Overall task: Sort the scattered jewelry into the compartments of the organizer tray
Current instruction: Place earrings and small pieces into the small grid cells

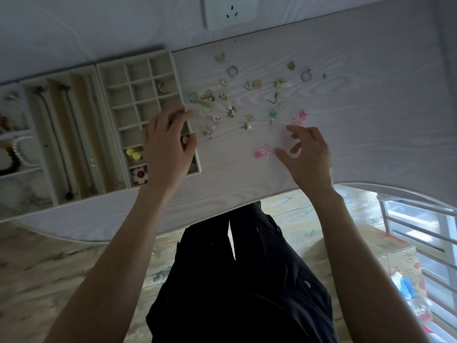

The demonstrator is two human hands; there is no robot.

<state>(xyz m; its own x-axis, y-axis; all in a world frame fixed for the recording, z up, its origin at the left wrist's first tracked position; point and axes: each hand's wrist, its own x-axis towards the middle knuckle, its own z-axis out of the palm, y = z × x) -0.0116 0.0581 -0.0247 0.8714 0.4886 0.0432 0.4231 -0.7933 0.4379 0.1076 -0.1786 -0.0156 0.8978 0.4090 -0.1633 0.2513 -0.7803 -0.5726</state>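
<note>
A cream organizer tray (173, 61) with many small compartments lies at the left of the table. Yellow beads (132, 153) and a white flower with a red centre (140, 175) sit in its near compartments. My left hand (168, 147) hovers over the tray's right side, fingers loosely curved; I cannot tell if it holds anything. Scattered jewelry lies to the right: gold charms (231, 111), silver rings (232, 70), green pieces (273, 114). My right hand (305, 154) hovers with spread, curved fingers beside a pink flower piece (263, 151). Another pink piece (300, 118) lies just beyond it.
A long-slot tray (82, 70) with necklaces sits left of the organizer, and a further tray (17, 132) holds bracelets and pearls. The table's near edge (222, 201) curves in front of me. A wall socket (231, 11) is behind. A cardboard box (395, 256) stands on the floor at right.
</note>
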